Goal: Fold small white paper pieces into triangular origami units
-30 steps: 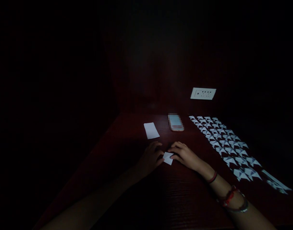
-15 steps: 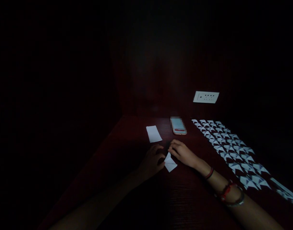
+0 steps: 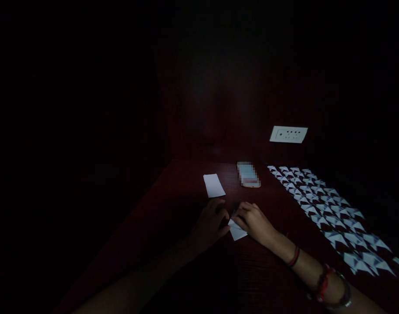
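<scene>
A small folded piece of white paper [image 3: 238, 233] lies on the dark red table, partly covered by fingers. My right hand [image 3: 253, 220] bends over its upper right part, fingertips pressed down on the paper. My left hand [image 3: 211, 224], dim in the shadow, holds the paper's left edge with the thumb; its other fingers curl beside it. Just beyond my hands lies a white rectangular stack of paper [image 3: 214, 186]. How the covered part of the paper is folded is hidden.
Rows of folded white paper pieces [image 3: 336, 211] cover the table's right side. A phone [image 3: 248, 174], its screen lit and blurred out, lies near the back wall. A white socket panel [image 3: 288, 134] is on that wall. The surroundings are very dark.
My right hand has come down and nearer over the folded paper, covering its upper part. My left hand stays at the left edge. The whole view has shifted slightly.
</scene>
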